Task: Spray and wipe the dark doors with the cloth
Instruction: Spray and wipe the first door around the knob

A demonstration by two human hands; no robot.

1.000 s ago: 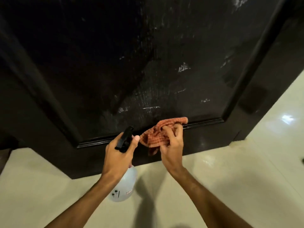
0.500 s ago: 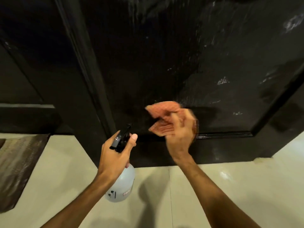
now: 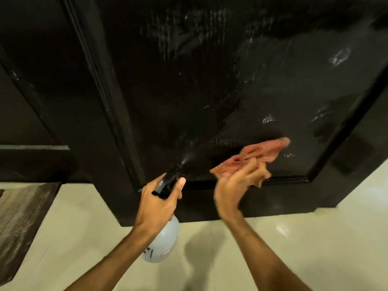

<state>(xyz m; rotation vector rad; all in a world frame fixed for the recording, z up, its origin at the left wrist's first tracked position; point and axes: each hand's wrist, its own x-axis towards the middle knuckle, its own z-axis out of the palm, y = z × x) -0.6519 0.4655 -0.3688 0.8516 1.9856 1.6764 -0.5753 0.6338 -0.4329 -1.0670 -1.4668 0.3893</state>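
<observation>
Orange cloth [image 3: 260, 155], soft and limp, bunches in the right hand [image 3: 235, 185] against the dark door [image 3: 210, 80]; left hand [image 3: 157, 204] grips the spray bottle [image 3: 161, 242] at its neck.

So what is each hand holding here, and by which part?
The left hand grips the pale plastic spray bottle by its black trigger head. The right hand holds the orange checked cloth by its lower bunched end; motion blur hides the exact finger hold.
</observation>
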